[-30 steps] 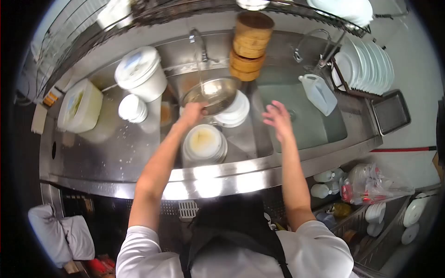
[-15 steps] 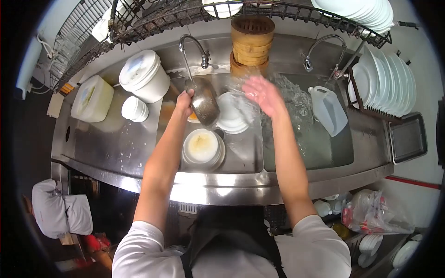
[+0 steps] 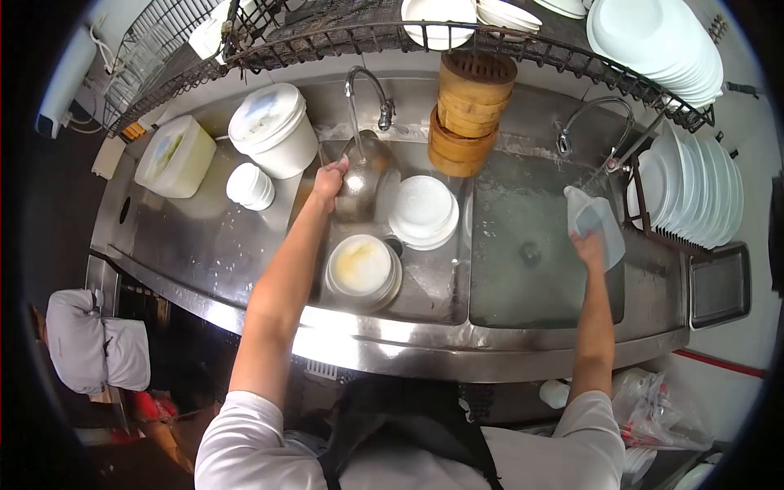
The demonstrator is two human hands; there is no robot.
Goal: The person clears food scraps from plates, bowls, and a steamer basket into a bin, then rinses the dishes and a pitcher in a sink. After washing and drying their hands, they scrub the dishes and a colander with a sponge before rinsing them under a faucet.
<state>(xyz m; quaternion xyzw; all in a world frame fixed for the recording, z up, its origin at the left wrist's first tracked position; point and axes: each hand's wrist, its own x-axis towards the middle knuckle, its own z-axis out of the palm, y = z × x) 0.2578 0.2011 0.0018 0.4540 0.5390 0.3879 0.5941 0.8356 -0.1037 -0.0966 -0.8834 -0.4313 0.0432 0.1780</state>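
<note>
My left hand (image 3: 329, 181) grips the rim of a shiny metal bowl (image 3: 359, 192), tilted in the left basin beneath the running left tap (image 3: 369, 91). Over on the right, my right hand (image 3: 586, 247) is closed around a cut-open translucent plastic jug (image 3: 606, 219) at the right side of the water-filled basin (image 3: 523, 282). Between the bowl and that basin lie stacked white plates (image 3: 423, 208). Nearer to me stands a stack of round white dishes (image 3: 361, 268) with a yellowish stain or residue on top.
Bamboo steamers (image 3: 464, 118) stand behind the basins. A lidded white bucket (image 3: 273, 135), a plastic tub (image 3: 175, 159) and small white cups (image 3: 250, 187) occupy the left counter. Plates fill a rack (image 3: 645, 200) at right. A wire shelf (image 3: 367, 45) hangs overhead.
My right hand has gone from open above splashing water to holding the jug at the right. The splash has settled. My left hand still holds the bowl, now turned beneath the tap.
</note>
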